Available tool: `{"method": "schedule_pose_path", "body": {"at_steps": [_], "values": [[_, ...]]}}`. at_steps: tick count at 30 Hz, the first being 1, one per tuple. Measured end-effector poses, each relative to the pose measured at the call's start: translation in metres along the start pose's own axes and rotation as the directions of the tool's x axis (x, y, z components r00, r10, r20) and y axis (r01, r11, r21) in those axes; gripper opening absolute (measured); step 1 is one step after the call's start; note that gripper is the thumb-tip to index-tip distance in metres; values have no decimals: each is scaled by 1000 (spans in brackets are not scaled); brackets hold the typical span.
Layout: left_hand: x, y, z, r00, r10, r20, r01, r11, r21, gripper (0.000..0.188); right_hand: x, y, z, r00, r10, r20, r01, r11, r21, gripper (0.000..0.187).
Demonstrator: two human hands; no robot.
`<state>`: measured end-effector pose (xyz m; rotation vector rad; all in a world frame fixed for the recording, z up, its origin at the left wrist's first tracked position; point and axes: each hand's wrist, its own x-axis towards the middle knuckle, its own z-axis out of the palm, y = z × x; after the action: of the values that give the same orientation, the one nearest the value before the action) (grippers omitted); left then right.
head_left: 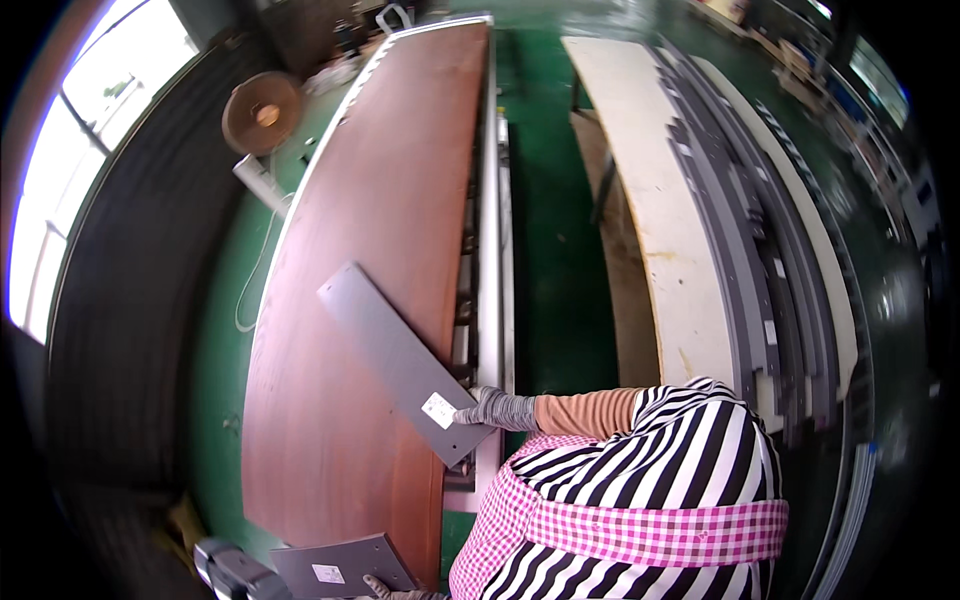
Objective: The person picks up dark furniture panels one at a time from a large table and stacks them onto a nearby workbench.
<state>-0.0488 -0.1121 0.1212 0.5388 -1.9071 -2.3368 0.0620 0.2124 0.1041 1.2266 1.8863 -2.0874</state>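
My right hand (491,409), in a grey knit glove, is closed on the near end of a long grey panel (385,345). The panel lies slantwise over the reddish-brown board (380,200), its far end pointing up and left. A white label sits by my fingers, and small holes show near its ends. At the bottom edge my left hand (392,590), also gloved, grips a second grey panel (350,562) with a white label. Only part of that hand shows. This panel lies across the near end of the board and is partly cut off by the frame.
The brown board rests on a metal-edged table (490,260). Right of it, past a strip of green floor (545,220), a pale table (665,220) bears several long grey strips (770,250). A round fan (263,113) stands left. A dark grey device (238,572) is at bottom left.
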Motion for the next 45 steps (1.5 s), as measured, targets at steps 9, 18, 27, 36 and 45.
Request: {"method": "schedule_pose_path", "body": {"at_steps": [9,18,27,36,45], "values": [[-20,-3,98,964,-56,259,28,994,107,40,-59,32,-123,932,-332,143,125,667,735,52],[-27,-33,140,849,-16,528,-109,973,205,42,-130,119,-261,912,-40,-408,275,798,536,68],[-43,-38,197,676,-460,576,383,887,258,52,-228,267,-282,729,15,-685,438,758,483,72],[-50,-60,200,670,-408,620,370,908,198,55,-242,303,-318,60,533,-844,-927,343,151,47],[-46,-67,195,786,-330,523,415,908,-52,37,-65,186,-348,724,-276,-632,-12,911,-412,31]]}}
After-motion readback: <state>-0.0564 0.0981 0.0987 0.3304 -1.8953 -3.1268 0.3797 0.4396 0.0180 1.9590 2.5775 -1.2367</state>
